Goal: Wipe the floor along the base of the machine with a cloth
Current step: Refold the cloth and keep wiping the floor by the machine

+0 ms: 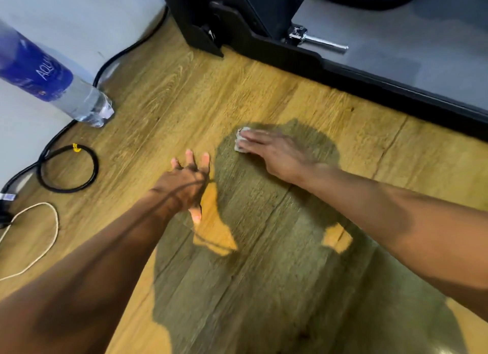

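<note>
Nearest you, both bare forearms reach out over the wooden floor (171, 95), and your shadow falls dark across the planks between them.

Your left hand (188, 180) lies flat on the floor with its fingers spread and straight and the thumb pointing back toward you. It is released and holds nothing.

A little farther out and to the right, your right hand (274, 153) lies palm down with its fingers stretched out toward the left. It presses a small pale cloth (240, 142) against the floor. Only the edge of the cloth shows past the fingertips, and the fingers are laid over it rather than curled round it. The cloth sits on the shaded part of the floor, near the machine (290, 52) but apart from its base.

On your left, a thin white cord (56, 221) loops over the planks. Just beyond it, a black cable (95, 168) is coiled into 1 ring, tied with a yellow band (76, 147). Farther left, a clear water bottle (52, 81) with a blue label stands by the wall.

Farthest away, the machine's black base runs diagonally from the top centre down to the right edge. A shiny metal pin (320, 40) sticks out above it.
</note>
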### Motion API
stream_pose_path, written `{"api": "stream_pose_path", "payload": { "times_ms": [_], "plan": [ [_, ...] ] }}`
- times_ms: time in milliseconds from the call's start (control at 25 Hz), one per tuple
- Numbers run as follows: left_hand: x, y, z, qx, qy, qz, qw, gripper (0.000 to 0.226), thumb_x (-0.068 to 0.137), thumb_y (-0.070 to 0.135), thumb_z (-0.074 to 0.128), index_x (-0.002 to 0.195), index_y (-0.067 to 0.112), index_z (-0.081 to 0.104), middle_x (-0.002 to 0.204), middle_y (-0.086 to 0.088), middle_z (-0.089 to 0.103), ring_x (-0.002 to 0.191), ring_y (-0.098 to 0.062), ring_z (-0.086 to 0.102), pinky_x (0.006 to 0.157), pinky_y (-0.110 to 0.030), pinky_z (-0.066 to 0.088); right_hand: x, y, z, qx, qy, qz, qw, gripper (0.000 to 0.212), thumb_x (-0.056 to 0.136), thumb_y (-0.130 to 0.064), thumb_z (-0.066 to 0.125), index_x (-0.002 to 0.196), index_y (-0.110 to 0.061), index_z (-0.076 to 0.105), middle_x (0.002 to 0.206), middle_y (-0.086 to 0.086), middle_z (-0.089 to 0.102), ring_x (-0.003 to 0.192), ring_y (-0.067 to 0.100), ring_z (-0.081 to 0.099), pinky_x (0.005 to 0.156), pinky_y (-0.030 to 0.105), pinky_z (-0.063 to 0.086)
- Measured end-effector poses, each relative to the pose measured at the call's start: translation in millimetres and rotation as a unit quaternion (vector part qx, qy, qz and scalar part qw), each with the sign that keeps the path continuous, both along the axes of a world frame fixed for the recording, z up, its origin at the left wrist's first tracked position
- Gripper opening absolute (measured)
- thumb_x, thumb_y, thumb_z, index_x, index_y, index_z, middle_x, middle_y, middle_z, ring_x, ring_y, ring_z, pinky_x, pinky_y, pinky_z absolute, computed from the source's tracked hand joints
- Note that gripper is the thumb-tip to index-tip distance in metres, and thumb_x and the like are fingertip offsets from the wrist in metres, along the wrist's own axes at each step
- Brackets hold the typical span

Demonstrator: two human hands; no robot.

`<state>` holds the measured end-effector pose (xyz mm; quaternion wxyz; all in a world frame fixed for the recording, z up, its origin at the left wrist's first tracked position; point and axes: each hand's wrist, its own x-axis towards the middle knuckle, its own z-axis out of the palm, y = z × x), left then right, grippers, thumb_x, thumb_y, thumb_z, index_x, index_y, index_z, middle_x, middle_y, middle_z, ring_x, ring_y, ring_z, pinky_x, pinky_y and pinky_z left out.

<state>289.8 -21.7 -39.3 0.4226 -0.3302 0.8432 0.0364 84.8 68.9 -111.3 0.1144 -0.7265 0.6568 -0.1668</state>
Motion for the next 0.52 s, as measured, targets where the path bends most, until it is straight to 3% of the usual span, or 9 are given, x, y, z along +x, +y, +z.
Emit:
{"api": "stream_pose_path", "payload": {
  "times_ms": [80,200,280,400,480,520],
  "plan": [
    [3.2,-0.6,0.0,-0.006,-0.007,-0.010,1.000,0.143,0.057,0.053,0.082,0.148,0.010,-0.019,0.151,-0.033,-0.010,0.135,-0.055,0.010,0.112,-0.050,0.023,-13.7,-7.7,2.2,0.009,0.022,0.027,0.999,0.067,0.086,0.006,0.050,0.142,-0.029,0.039,0.152,-0.006,0.032,0.138,0.018,0.033,0.111,0.033,0.021],
    [10.1,-7.0,-1.2,0.011,0.015,0.002,1.000,0.143,0.054,0.056,0.082,0.149,0.018,-0.019,0.153,-0.025,-0.015,0.138,-0.051,0.008,0.108,-0.047,0.027,-50.8,-26.2,8.8,0.042,-0.073,-0.153,0.985,0.052,0.095,-0.007,0.042,0.142,-0.028,0.039,0.153,-0.004,0.032,0.139,0.020,0.031,0.115,0.039,0.024],
    [12.6,-9.1,-3.4,0.005,0.024,-0.001,1.000,0.144,0.053,0.057,0.082,0.149,0.020,-0.018,0.154,-0.024,-0.015,0.138,-0.050,0.008,0.107,-0.047,0.028,-37.4,-29.2,12.5,0.035,-0.053,-0.190,0.980,0.050,0.095,-0.013,0.031,0.143,-0.022,0.038,0.154,0.001,0.028,0.139,0.023,0.030,0.115,0.039,0.025],
    [13.9,-7.7,-5.6,-0.009,0.021,-0.013,1.000,0.144,0.052,0.057,0.081,0.149,0.021,-0.019,0.155,-0.022,-0.015,0.139,-0.049,0.007,0.108,-0.047,0.029,27.4,-5.3,8.8,-0.006,-0.035,-0.035,0.999,0.059,0.089,-0.028,0.012,0.137,-0.020,0.045,0.152,0.005,0.033,0.138,0.025,0.033,0.112,0.041,0.030],
    [13.0,-7.7,-6.2,-0.014,0.020,-0.007,1.000,0.146,0.051,0.056,0.083,0.149,0.021,-0.020,0.155,-0.020,-0.016,0.140,-0.048,0.007,0.108,-0.047,0.029,43.9,6.6,3.4,0.010,-0.006,0.093,0.996,0.050,0.094,-0.014,0.031,0.141,-0.023,0.042,0.152,0.002,0.032,0.139,0.022,0.030,0.111,0.042,0.033],
    [13.9,-8.4,-6.7,-0.013,0.019,-0.006,1.000,0.147,0.051,0.055,0.083,0.148,0.021,-0.021,0.155,-0.020,-0.017,0.139,-0.048,0.006,0.107,-0.048,0.029,35.3,2.7,3.2,0.015,0.009,0.121,0.992,0.055,0.093,-0.007,0.041,0.143,-0.028,0.038,0.154,-0.003,0.029,0.140,0.021,0.030,0.111,0.042,0.033]
  ]
}}
